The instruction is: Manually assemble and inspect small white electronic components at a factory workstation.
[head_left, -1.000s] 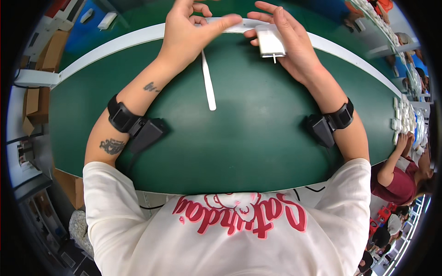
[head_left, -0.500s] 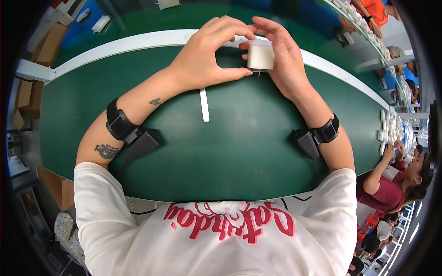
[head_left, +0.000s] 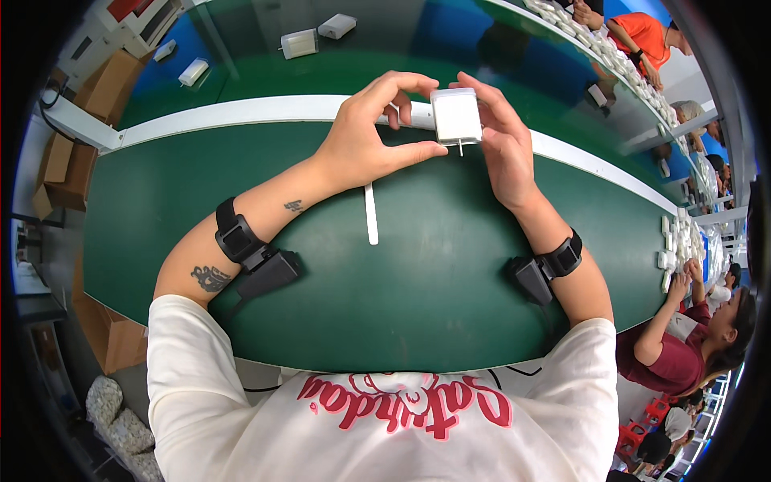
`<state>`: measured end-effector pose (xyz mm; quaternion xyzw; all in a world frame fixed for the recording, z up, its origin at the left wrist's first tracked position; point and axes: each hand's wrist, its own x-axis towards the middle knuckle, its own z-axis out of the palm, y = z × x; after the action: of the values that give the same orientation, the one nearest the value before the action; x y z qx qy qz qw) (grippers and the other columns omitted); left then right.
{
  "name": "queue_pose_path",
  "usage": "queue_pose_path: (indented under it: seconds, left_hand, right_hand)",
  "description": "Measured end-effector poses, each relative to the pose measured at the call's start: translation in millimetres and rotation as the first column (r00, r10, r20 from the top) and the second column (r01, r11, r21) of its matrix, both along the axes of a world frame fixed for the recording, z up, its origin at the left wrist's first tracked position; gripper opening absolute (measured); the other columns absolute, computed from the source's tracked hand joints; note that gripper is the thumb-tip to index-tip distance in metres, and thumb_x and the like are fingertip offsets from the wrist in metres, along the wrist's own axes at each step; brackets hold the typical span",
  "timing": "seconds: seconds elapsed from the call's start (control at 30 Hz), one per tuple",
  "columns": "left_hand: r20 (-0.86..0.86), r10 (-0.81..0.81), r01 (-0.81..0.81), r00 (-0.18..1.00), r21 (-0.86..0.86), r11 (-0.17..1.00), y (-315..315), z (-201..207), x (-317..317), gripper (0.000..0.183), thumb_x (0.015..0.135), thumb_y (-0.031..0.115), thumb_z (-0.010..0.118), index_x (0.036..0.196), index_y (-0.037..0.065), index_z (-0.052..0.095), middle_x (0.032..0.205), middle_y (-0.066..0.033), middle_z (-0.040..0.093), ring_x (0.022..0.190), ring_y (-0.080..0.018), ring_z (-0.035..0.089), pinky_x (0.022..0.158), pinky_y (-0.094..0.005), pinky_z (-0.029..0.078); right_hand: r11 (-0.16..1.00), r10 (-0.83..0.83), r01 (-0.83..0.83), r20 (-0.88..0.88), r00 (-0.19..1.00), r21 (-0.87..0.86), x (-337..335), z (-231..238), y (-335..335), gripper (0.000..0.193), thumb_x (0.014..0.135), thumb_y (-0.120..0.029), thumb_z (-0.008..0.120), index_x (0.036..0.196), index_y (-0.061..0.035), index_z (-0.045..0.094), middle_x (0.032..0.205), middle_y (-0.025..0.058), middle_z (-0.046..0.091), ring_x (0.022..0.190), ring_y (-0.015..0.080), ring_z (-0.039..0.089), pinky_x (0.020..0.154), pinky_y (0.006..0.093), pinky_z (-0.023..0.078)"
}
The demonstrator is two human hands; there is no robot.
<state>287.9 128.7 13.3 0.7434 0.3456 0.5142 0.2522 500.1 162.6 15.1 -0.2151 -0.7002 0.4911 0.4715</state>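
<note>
Out over the far part of the green table, a white block with a thin metal prong point(head_left: 457, 116) is held up between my two hands. It looks like a power adapter, with a clear edge around its face. My left hand point(head_left: 371, 132) curves around its left side, thumb at the lower left corner and index fingertip at the upper left. On the right edge, my right hand point(head_left: 507, 149) grips it with the thumb, its fingers partly hidden behind. A narrow white strip point(head_left: 371, 217) lies on the table below my left wrist.
A white rail point(head_left: 241, 108) separates my green table point(head_left: 401, 305) from a green conveyor bearing several white blocks point(head_left: 299, 44). Cardboard boxes point(head_left: 71, 170) stand at the left. A co-worker in a maroon top point(head_left: 671, 353) handles white pieces point(head_left: 683, 241) at the right.
The view has shifted, so the table and conveyor sit lower in the picture. The adapter's white face now shows more squarely, and both hands remain around it.
</note>
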Motion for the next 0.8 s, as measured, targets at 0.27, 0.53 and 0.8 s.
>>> queue_pose_path:
  seconds: [0.27,0.53,0.8]
  left_hand:
    - [0.422,-0.054,0.301,0.905,-0.546,0.782,5,1,0,0.04,0.1,0.041,0.05,0.108,0.002,0.057,0.074,-0.0084,0.065,0.06,-0.0073,0.054,0.055,-0.0211,0.043]
    - [0.331,-0.079,0.217,0.94,-0.406,0.888,-3,2,-1,0.043,0.104,0.039,0.038,0.13,0.006,0.05,0.083,-0.0074,0.064,0.063,-0.0104,0.059,0.053,-0.0212,0.045]
    - [0.331,-0.12,0.257,0.936,-0.408,0.876,-5,5,-3,0.033,0.102,0.023,0.05,0.131,0.007,0.049,0.079,-0.0062,0.064,0.063,-0.0088,0.06,0.051,-0.0195,0.044]
  right_hand:
    - [0.988,0.116,-0.13,0.148,0.982,0.083,1,-3,-10,0.057,0.091,-0.008,0.062,0.144,-0.0062,0.04,0.116,0.0077,0.054,0.089,0.013,0.057,0.083,0.0293,0.05]
    - [0.989,0.075,-0.068,0.049,0.996,-0.13,-6,4,-12,0.053,0.093,-0.007,0.059,0.142,-0.0072,0.04,0.107,0.0066,0.055,0.086,0.011,0.058,0.077,0.0269,0.051]
    - [0.992,0.124,-0.124,0.097,0.987,-0.007,-6,4,-13,0.062,0.085,-0.005,0.07,0.14,-0.0065,0.04,0.104,0.0066,0.059,0.083,0.0112,0.059,0.077,0.0273,0.049]
